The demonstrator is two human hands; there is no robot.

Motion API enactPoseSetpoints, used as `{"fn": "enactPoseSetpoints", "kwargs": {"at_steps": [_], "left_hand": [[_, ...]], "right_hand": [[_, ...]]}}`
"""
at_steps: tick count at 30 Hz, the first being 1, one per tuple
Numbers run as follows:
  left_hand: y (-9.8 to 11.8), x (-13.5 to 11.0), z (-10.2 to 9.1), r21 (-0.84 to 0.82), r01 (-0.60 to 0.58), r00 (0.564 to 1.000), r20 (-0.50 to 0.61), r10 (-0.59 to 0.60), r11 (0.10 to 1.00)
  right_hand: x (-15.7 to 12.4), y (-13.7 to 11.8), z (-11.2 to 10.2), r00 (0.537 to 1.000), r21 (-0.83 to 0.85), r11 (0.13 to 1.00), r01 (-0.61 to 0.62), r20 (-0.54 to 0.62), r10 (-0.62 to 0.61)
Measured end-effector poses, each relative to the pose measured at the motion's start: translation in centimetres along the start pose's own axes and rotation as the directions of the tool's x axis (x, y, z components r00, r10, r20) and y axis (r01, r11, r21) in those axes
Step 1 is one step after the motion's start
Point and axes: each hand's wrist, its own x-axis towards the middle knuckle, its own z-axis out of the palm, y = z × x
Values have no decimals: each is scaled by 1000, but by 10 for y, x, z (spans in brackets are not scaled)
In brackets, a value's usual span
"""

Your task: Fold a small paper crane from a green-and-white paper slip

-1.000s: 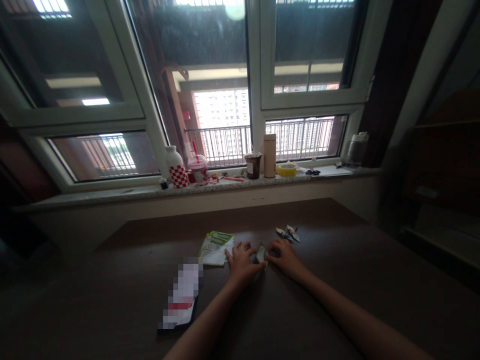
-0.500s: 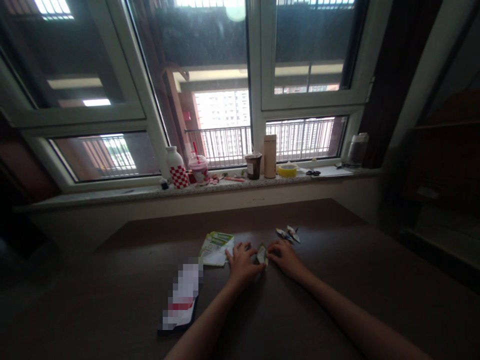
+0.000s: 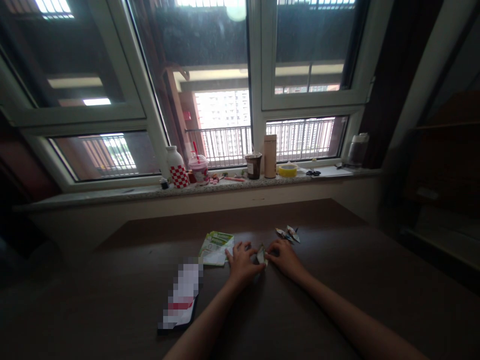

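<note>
From the head view, the small folded paper (image 3: 260, 256) sits mid-desk (image 3: 311, 315), right between the two hands. The left hand (image 3: 243, 262) is spread, thumb at the paper's lower edge, outer fingers against the green-and-white sheets (image 3: 216, 250) crowding that side. The right hand (image 3: 284, 257) has curled fingers at the other edge; whether they pinch, one can't tell. Folded pieces (image 3: 288, 234) lie just beyond it; a pixelated, dark-edged slab (image 3: 182, 297) flanks the left forearm.
</note>
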Motion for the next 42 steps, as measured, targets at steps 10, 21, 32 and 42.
{"fn": "enactPoseSetpoints", "kwargs": {"at_steps": [10,21,32,42], "left_hand": [[-4,1,2,-3,-5,1000,2,5,1000],[-3,1,2,-15,-17,1000,-10,17,1000],[-2,0,0,-20,-20,1000,0,20,1000],[-2,-2,3,-30,-55,998,-26,54,998]], "right_hand": [[2,9,-2,999,95,995,15,40,-19],[1,6,0,999,54,998,41,-30,-40],[1,9,2,994,77,993,86,-70,-81],[2,10,2,989,104,988,117,-104,-106]]}}
